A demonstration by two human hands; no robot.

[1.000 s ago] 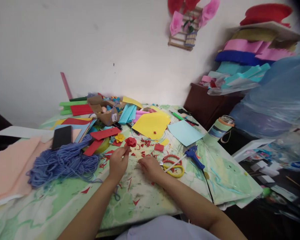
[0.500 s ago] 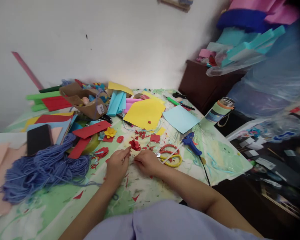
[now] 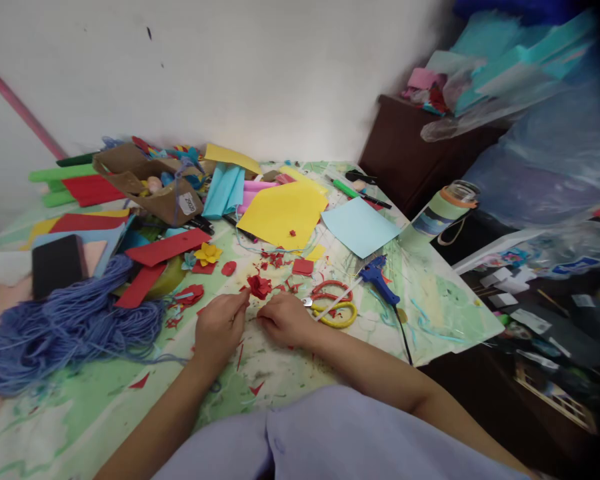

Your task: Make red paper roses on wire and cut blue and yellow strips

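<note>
My left hand (image 3: 219,328) rests on the green patterned table (image 3: 430,320) with its fingers pinched on the stem of a small red paper flower (image 3: 259,286), which now lies low over the table. My right hand (image 3: 283,319) lies beside it, fingers curled down onto the tabletop among red paper scraps (image 3: 280,260); what it holds, if anything, is hidden. Red and yellow scissors (image 3: 334,306) lie just right of my right hand, and a blue glue gun (image 3: 377,275) lies beyond them.
A heap of blue yarn (image 3: 65,325) lies at the left, near a black phone (image 3: 57,265). Red strips (image 3: 166,247), yellow paper (image 3: 283,215), light blue paper (image 3: 360,227), a cardboard box (image 3: 150,190) and a yellow paper flower (image 3: 207,253) crowd the back. A bottle (image 3: 443,213) stands off the right edge.
My left hand lowered the red flower from held up to down near the table. My right hand drew closer to it. The camera tilted downward.
</note>
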